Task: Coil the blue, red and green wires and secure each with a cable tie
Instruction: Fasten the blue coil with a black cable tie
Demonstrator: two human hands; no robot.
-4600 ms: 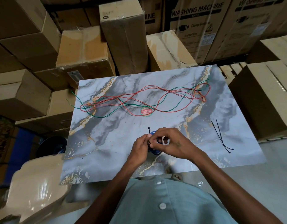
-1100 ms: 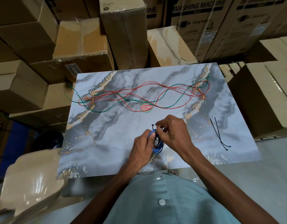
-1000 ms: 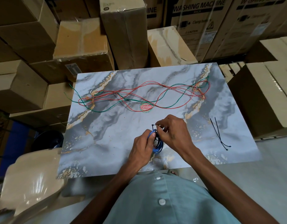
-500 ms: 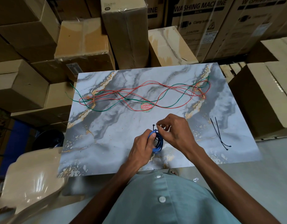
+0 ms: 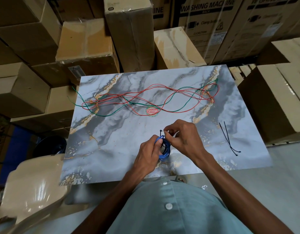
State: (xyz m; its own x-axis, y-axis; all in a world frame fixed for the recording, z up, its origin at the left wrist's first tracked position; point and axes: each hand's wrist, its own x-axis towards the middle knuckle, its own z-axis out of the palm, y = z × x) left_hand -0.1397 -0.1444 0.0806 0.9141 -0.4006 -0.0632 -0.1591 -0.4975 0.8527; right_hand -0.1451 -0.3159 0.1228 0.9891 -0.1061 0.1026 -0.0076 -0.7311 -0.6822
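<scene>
The blue wire (image 5: 164, 153) is wound into a small coil near the front of the marble board (image 5: 112, 141). My left hand (image 5: 148, 153) grips the coil from the left. My right hand (image 5: 184, 137) pinches a black cable tie (image 5: 161, 132) that passes around the coil, its head sticking up just above the wire. The red wire (image 5: 171, 110) and the green wire (image 5: 110, 114) lie loose and tangled together across the far half of the board. Two spare black cable ties (image 5: 227, 137) lie crossed at the right side.
Cardboard boxes (image 5: 129, 34) are stacked close behind and on both sides of the board. A beige plastic chair (image 5: 34, 188) stands at the lower left. A round red sticker (image 5: 152, 110) sits mid-board under the wires.
The coil has been turned upright between my hands and raised slightly. My right hand has shifted a little up along the tie. The red and green wires have not moved.
</scene>
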